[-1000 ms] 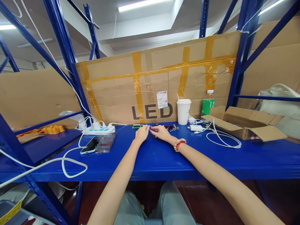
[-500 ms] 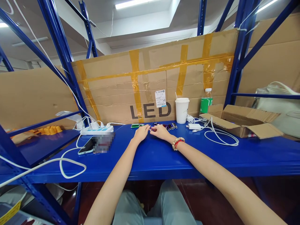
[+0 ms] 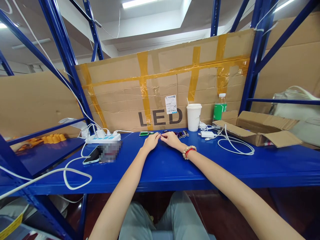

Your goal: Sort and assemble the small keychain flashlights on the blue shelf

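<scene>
My left hand [image 3: 151, 141] and my right hand [image 3: 172, 140] meet over the far part of the blue table [image 3: 160, 166], fingertips nearly touching. Both are closed in a pinch. Whatever small thing lies between the fingertips is mostly hidden and too small to name. Just behind my left hand lie flat green pieces [image 3: 144, 133]. Beyond my right hand runs a row of small dark and purple cylinders [image 3: 183, 134], partly covered by its fingers. A beaded bracelet and a red cord [image 3: 189, 152] circle my right wrist.
A white paper cup [image 3: 194, 118] and a green-labelled bottle [image 3: 220, 108] stand at the back. An open cardboard box [image 3: 257, 130] and a white charger [image 3: 207, 134] with cable are at right. A power strip [image 3: 103, 139] and phone [image 3: 92, 156] lie left. Cardboard [image 3: 120, 103] walls the back.
The fingertips of both hands have shifted slightly, and the small piece between them shows less than before. Everything else has stayed in place.
</scene>
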`<state>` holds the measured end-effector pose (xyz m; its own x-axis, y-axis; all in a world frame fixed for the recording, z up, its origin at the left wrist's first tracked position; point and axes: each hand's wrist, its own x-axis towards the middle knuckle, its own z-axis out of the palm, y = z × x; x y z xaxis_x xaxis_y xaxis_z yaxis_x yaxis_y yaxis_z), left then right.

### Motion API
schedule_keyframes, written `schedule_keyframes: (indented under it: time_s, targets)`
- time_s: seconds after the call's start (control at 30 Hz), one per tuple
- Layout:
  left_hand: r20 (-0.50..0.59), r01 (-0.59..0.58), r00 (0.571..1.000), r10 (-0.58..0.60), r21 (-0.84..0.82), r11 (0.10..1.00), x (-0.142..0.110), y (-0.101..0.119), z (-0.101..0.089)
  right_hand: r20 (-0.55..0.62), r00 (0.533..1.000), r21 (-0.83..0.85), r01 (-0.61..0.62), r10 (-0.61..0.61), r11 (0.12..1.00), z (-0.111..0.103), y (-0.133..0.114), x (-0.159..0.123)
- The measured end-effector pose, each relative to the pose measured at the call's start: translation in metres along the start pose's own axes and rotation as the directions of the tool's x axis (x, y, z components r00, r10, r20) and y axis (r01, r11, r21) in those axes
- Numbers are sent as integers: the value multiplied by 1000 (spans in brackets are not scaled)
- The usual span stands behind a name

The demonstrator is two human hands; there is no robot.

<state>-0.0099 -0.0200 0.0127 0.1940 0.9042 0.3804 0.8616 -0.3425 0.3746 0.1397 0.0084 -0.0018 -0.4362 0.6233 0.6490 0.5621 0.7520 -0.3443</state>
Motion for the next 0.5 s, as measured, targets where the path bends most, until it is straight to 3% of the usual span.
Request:
schedule_keyframes:
  time_s: [0.2,0.37,0.5]
  targets:
    - [-42,49,998,-53,-84,995,3,-5,4,-65,998,162,20,-9,987,6,6,3]
    - [-70,37,996,-53,-209,977,8,-5,7,-76,986,305,-117,147,945,5,1,2]
    - [-15,2,1000,-7,-329,944,8,-2,7,-37,971,407,-202,237,891,3,-3,2]
